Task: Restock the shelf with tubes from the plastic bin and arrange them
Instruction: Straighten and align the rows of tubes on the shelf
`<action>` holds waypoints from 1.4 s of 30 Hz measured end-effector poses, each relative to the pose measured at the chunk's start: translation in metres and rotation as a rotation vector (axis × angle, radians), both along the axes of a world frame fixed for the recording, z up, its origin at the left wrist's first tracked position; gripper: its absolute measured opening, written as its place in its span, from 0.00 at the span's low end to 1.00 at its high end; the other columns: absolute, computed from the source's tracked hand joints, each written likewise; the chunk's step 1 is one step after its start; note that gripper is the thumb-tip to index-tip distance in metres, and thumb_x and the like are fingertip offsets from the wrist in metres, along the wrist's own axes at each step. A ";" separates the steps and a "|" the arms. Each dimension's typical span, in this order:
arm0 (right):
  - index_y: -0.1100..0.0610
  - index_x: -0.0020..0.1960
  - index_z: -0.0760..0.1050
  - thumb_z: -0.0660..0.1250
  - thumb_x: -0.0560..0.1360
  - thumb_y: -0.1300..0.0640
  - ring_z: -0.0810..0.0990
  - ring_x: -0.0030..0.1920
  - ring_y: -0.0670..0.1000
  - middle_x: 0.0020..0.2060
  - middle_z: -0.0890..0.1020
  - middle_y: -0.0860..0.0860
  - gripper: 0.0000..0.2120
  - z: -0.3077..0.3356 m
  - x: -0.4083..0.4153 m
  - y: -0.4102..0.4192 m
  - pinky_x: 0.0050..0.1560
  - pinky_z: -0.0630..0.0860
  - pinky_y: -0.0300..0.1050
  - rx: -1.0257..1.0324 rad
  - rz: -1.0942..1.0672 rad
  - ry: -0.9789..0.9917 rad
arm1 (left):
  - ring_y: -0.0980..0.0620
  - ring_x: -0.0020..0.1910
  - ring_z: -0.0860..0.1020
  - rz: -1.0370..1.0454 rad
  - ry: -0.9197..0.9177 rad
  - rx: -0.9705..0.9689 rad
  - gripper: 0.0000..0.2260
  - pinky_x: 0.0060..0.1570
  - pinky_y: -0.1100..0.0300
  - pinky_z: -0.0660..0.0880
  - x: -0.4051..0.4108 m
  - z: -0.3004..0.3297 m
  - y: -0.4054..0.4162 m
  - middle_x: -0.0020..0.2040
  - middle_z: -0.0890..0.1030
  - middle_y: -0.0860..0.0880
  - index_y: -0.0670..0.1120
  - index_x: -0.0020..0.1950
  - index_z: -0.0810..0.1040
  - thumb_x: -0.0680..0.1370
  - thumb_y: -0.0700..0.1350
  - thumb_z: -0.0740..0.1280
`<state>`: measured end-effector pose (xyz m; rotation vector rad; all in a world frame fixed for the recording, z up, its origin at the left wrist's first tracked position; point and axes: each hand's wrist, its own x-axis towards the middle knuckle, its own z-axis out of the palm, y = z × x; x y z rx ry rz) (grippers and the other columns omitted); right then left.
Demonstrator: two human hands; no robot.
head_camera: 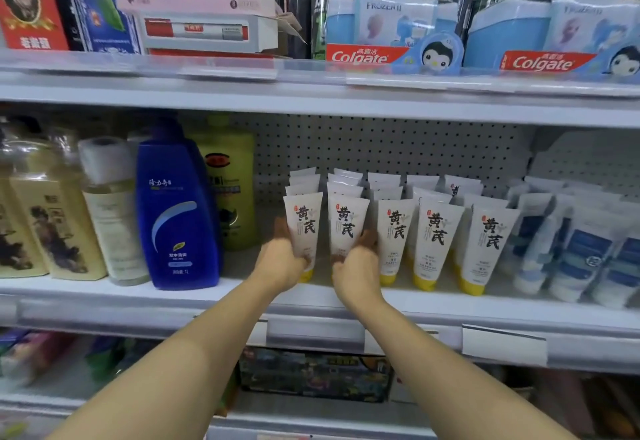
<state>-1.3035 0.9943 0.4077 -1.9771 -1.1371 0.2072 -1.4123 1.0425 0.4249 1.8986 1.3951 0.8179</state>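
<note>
Tubes (398,232) upright on shelf (450,301), hands gripping two leftmost front ones

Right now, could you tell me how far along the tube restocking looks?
Five rows of white tubes already stand on the middle shelf. The left hand and right hand each grip a front tube, straightening them. The bin is out of view, so what remains is unclear.

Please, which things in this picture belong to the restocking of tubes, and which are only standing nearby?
Part of the job:
left hand gripping the leftmost front tube
right hand gripping the second front tube
other white tubes
shelf

Only nearby:
blue bottle
Colgate packs
</note>
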 end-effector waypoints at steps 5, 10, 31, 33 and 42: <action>0.63 0.66 0.60 0.70 0.72 0.60 0.70 0.65 0.59 0.65 0.68 0.59 0.28 0.002 -0.008 -0.022 0.65 0.70 0.50 -0.101 0.012 0.085 | 0.43 0.63 0.74 0.011 0.078 -0.003 0.26 0.58 0.51 0.75 -0.018 0.000 -0.013 0.65 0.73 0.43 0.46 0.65 0.63 0.72 0.38 0.71; 0.61 0.70 0.55 0.68 0.74 0.58 0.62 0.70 0.58 0.70 0.61 0.57 0.31 0.007 -0.013 -0.056 0.66 0.66 0.49 -0.171 0.042 -0.001 | 0.46 0.59 0.73 0.024 0.157 0.073 0.28 0.58 0.54 0.72 -0.050 0.005 -0.031 0.64 0.70 0.44 0.47 0.67 0.63 0.72 0.40 0.72; 0.58 0.70 0.57 0.67 0.74 0.56 0.59 0.69 0.57 0.68 0.60 0.57 0.29 0.048 -0.029 -0.152 0.65 0.65 0.48 -0.232 0.109 -0.222 | 0.46 0.60 0.73 -0.041 0.252 0.123 0.26 0.59 0.53 0.73 -0.087 0.026 -0.113 0.64 0.71 0.45 0.48 0.65 0.65 0.71 0.43 0.72; 0.58 0.70 0.57 0.67 0.74 0.55 0.60 0.68 0.58 0.68 0.61 0.57 0.29 0.053 -0.022 -0.149 0.66 0.65 0.48 -0.210 0.119 -0.234 | 0.47 0.60 0.73 -0.033 0.243 0.156 0.26 0.58 0.53 0.73 -0.081 0.033 -0.113 0.63 0.72 0.45 0.48 0.65 0.65 0.71 0.43 0.72; 0.57 0.70 0.58 0.67 0.74 0.56 0.57 0.70 0.56 0.69 0.61 0.54 0.29 0.073 0.032 -0.126 0.67 0.64 0.50 -0.101 0.256 -0.299 | 0.51 0.54 0.73 0.075 0.191 0.192 0.27 0.50 0.58 0.74 -0.039 0.060 -0.093 0.62 0.72 0.46 0.50 0.66 0.66 0.70 0.40 0.72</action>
